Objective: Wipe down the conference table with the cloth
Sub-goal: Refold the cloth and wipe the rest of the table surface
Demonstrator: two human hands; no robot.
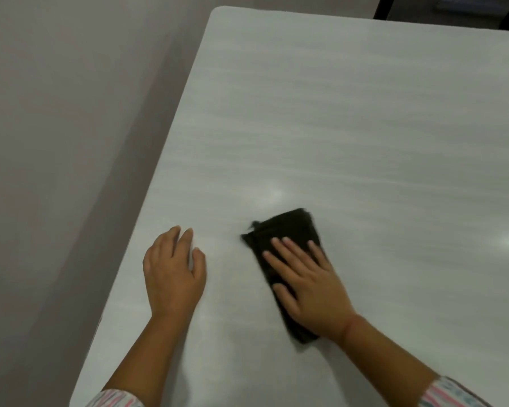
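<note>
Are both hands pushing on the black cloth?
No, only the right hand presses flat on the folded black cloth; the left hand rests on the bare white table beside it.

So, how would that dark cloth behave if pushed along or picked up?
Probably floppy: the dark cloth lies folded flat with a ragged corner, so it would likely droop when lifted. It should slide easily, since the white table looks smooth and glossy. It may bunch unless the right hand presses it flat, as here.
</note>
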